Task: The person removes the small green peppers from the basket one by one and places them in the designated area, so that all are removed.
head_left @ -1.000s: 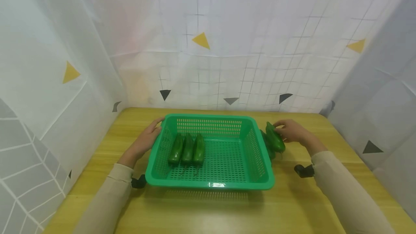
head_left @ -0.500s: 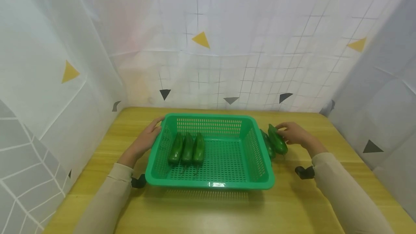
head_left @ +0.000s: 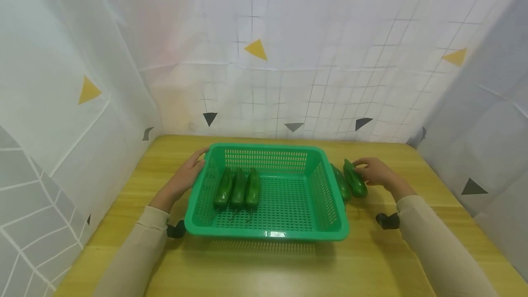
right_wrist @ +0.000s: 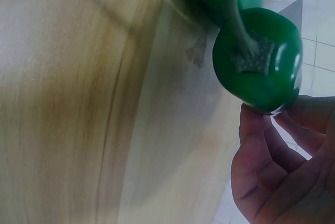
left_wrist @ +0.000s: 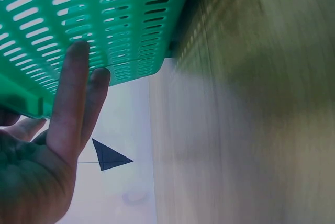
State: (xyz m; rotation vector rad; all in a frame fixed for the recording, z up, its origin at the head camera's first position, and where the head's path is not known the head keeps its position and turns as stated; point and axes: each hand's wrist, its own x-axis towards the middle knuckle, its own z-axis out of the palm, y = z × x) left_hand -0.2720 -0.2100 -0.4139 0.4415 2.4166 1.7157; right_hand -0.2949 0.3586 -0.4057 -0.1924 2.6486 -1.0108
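Note:
Three glossy green peppers (head_left: pixel 238 190) lie side by side in the left half of a green plastic basket (head_left: pixel 264 234). My left hand (head_left: pixel 185 178) rests against the basket's left side near the rim. In the left wrist view, two straight fingers (left_wrist: pixel 76 90) lie along its slotted outer wall. Beyond the basket's right side, my right hand (head_left: pixel 375 171) pinches a green pepper (head_left: pixel 354 180) between thumb and fingertips. The right wrist view shows the stem end of this pepper (right_wrist: pixel 259 59). One more green pepper (head_left: pixel 341 182) lies between it and the basket wall.
The basket stands on a wooden table (head_left: pixel 264 272). White printed sheeting (head_left: pixel 330 58) encloses the back and both sides. A black device (head_left: pixel 387 220) is on the right wrist, another (head_left: pixel 176 230) on the left.
My right hand has moved slightly right and toward the body with its pepper, opening a gap from the pepper beside the basket. The left hand and basket stay put.

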